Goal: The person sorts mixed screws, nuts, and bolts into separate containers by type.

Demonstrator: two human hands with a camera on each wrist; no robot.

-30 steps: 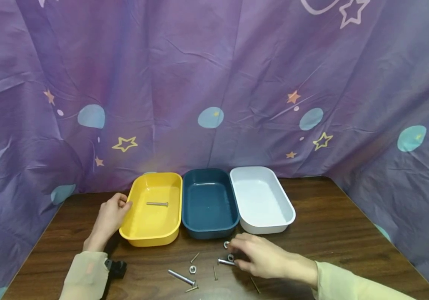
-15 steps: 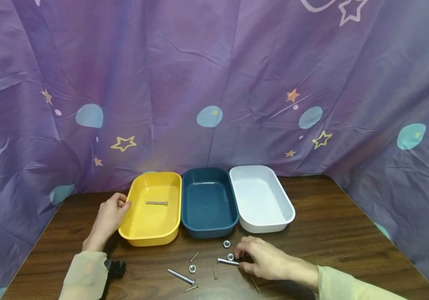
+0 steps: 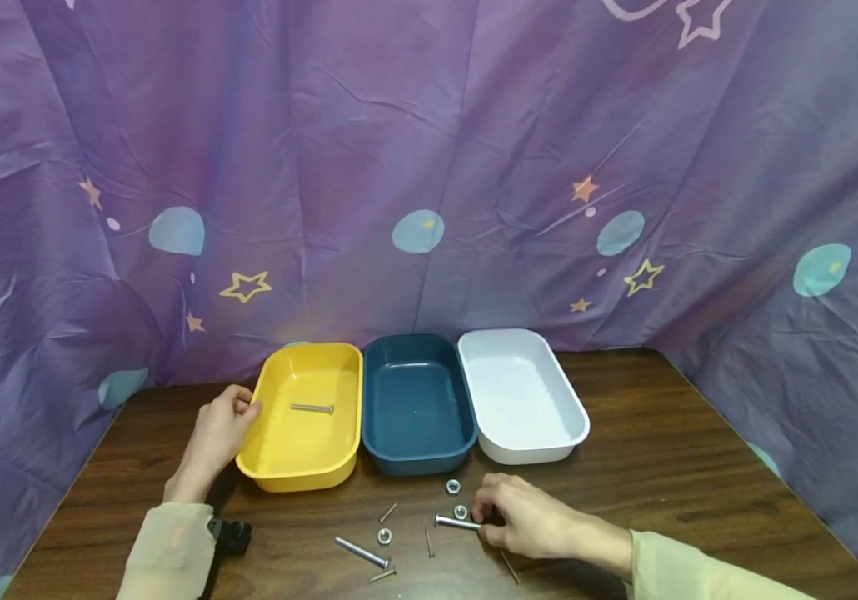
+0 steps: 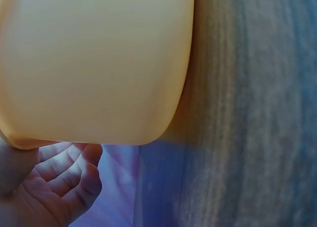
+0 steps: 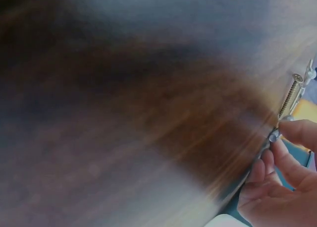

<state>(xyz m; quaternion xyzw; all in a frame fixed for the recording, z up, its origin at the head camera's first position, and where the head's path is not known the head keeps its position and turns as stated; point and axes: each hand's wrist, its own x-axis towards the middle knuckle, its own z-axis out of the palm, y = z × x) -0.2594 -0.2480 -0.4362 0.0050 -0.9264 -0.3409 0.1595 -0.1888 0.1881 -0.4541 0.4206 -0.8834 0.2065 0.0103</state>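
At the left, my left hand (image 3: 215, 432) holds the side rim of the yellow tray (image 3: 297, 454), thumb at the rim and fingers outside; the left wrist view shows those fingers (image 4: 74, 180) bent beside the tray wall. A silver bolt (image 3: 312, 408) lies in that tray. My right hand (image 3: 534, 518) pinches the end of another bolt (image 3: 457, 523) between thumb and forefinger, low at the tabletop. In the right wrist view the bolt end (image 5: 274, 136) shows at the fingertips. A hex nut (image 3: 461, 512) sits just beyond this bolt, and a brass screw (image 3: 509, 567) lies below the hand.
A dark blue tray (image 3: 417, 425) and a white tray (image 3: 526, 408) stand right of the yellow one. On the wooden table (image 3: 669, 467) lie a third bolt (image 3: 363, 553), two more nuts (image 3: 453, 486) and several small screws (image 3: 430, 543). A patterned curtain (image 3: 369, 167) hangs behind.
My right hand has drawn back slightly to the right, uncovering the nuts, and its fingers have come to the bolt's end. The left hand stays at the yellow tray.
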